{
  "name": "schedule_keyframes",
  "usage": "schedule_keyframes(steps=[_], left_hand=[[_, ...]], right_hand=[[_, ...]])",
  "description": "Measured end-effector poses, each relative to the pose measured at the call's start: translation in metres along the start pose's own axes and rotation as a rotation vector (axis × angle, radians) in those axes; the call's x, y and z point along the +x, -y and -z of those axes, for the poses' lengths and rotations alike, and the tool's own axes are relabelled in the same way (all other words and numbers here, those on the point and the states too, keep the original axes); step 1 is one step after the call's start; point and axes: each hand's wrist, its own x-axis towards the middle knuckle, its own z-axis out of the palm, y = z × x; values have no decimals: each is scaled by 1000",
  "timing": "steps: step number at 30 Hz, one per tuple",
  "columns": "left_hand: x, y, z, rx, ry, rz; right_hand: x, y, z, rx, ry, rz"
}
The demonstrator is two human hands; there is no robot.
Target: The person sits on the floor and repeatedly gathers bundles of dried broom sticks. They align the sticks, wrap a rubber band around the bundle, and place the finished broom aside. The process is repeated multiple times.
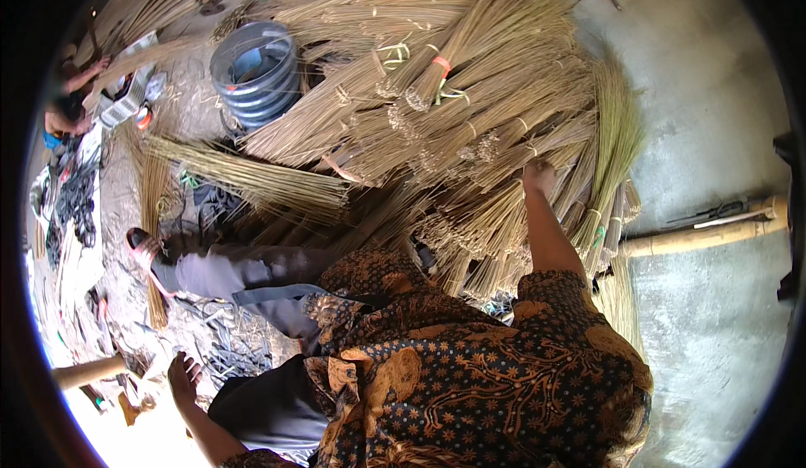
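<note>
A big heap of tied bundles of thin tan sticks (470, 90) fills the upper middle, fanning out in all directions. My right hand (537, 176) reaches up from my patterned brown shirt sleeve into the heap and closes on one stick bundle (504, 216) at its lower right side; the fingertips are buried among the sticks. My left hand (182, 376) hangs low at the left with fingers spread, holding nothing, above littered ground. My legs in grey trousers (243, 271) stretch toward the left.
A grey-blue ribbed coil (256, 69) stands at the heap's upper left. Another person (71, 103) sits at the far left edge beside black items (75, 203). A bamboo pole (714, 233) lies on the concrete floor at the right. Loose stick bundles (252, 178) lie by my foot.
</note>
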Motion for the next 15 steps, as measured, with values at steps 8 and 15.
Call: schedule_keyframes(steps=[8,15], left_hand=[[-13,13,11,-24,-39,68],[-33,26,17,-70,-54,87]], right_hand=[[-6,-68,9,32,362,-471],[15,-72,-58,-136,421,-355]])
